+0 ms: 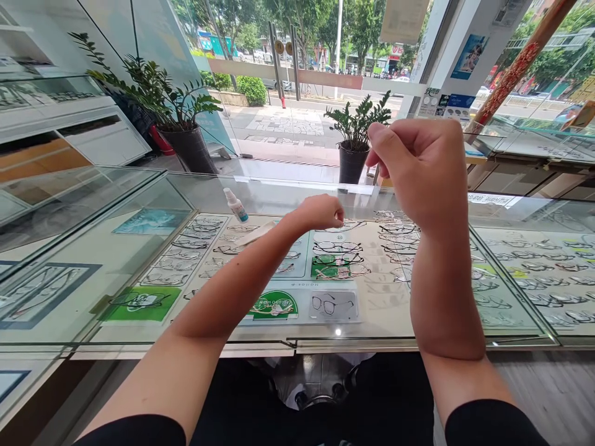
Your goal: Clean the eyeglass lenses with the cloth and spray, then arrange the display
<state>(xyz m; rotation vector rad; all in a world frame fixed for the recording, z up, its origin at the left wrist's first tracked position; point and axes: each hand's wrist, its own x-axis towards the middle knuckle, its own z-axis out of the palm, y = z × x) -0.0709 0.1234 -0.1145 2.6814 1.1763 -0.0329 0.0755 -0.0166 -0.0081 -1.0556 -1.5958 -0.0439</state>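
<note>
My right hand (421, 164) is raised above the glass display counter, its fingers curled into a fist with the thumb along the top. Lower and further left, my left hand (320, 212) hangs bent at the wrist over the glass, fingers curled in. Nothing shows sticking out of either hand. Beneath my left hand, rows of eyeglasses (337, 248) lie inside the case. A small white spray bottle (236, 205) stands on the glass, left of that hand. Between the bottle and my left forearm lies a pale flat item (255, 234), partly hidden.
The glass counter (372, 331) spans the view, with more eyeglasses (548, 266) at right. Beyond it stand a large potted plant (190, 145) and a smaller potted plant (352, 158). Glass doors (283, 68) face the street. A wheeled chair base (320, 399) shows below.
</note>
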